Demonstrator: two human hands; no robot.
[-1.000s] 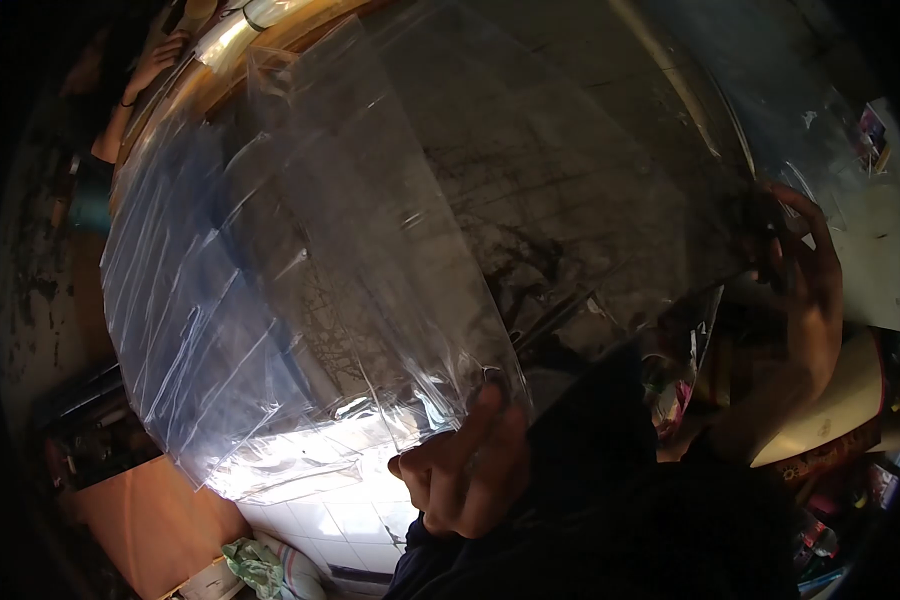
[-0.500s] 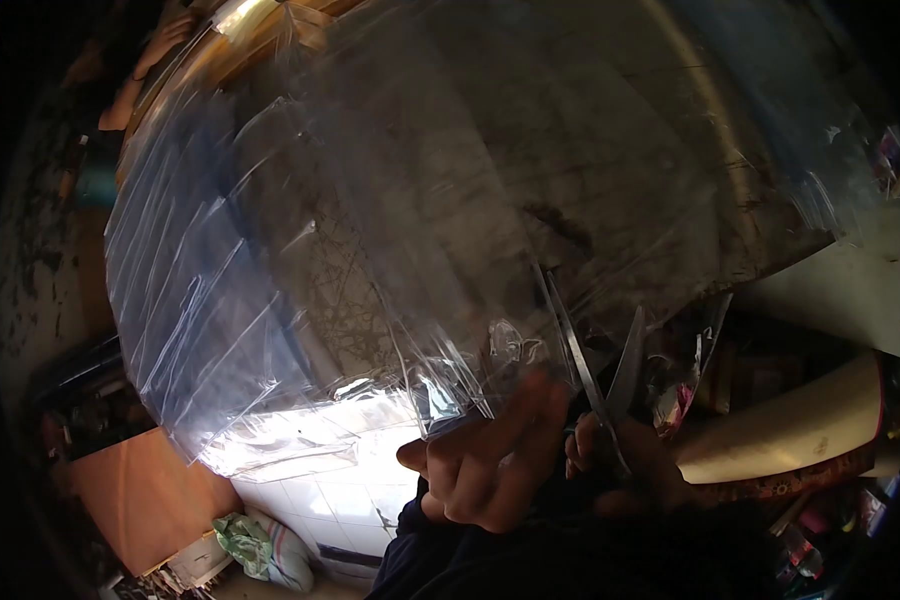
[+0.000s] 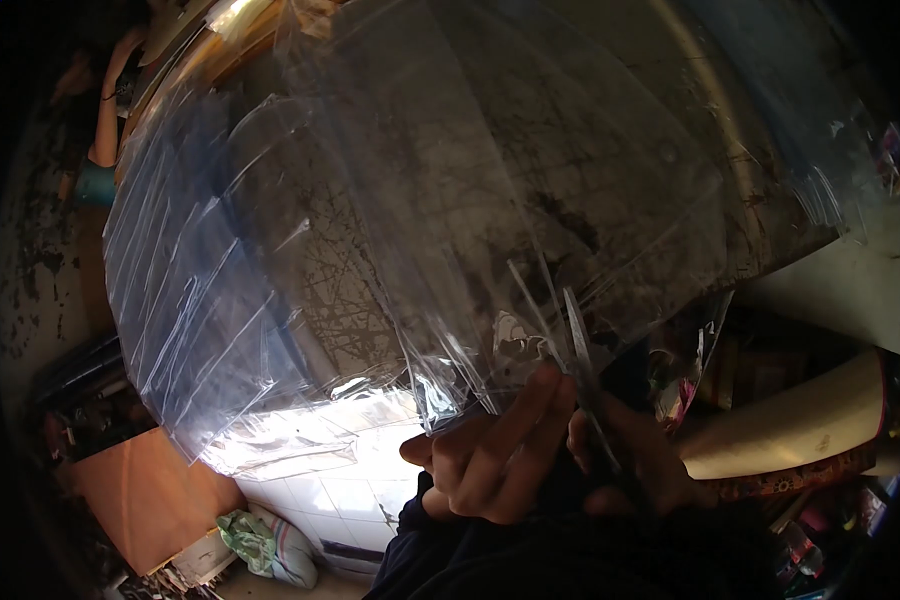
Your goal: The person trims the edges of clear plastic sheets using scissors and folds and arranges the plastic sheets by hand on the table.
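Clear plastic sheeting [image 3: 200, 300] spreads over a dark, scratched table [image 3: 610, 160] and hangs past its near and left edges. At the near edge my left hand [image 3: 500, 450] is closed, pinching the sheeting. Just right of it, my right hand [image 3: 635, 455] is wrapped round a pair of scissors [image 3: 582, 350]. The blades point away from me, slightly apart, beside the fingertips of my left hand and over the plastic. The scissor handles are mostly hidden in shadow and behind the fingers.
Another person's arm [image 3: 107, 115] shows at the upper left. An orange-brown board [image 3: 150, 495] and a white sack [image 3: 290, 555] with green plastic lie at the lower left. To the right are a rolled cream sheet [image 3: 790, 425] and assorted small items.
My right hand has come from the table's right side to beside my left hand, now with scissors, whose blades have closed partly. The other person's arm has shifted.
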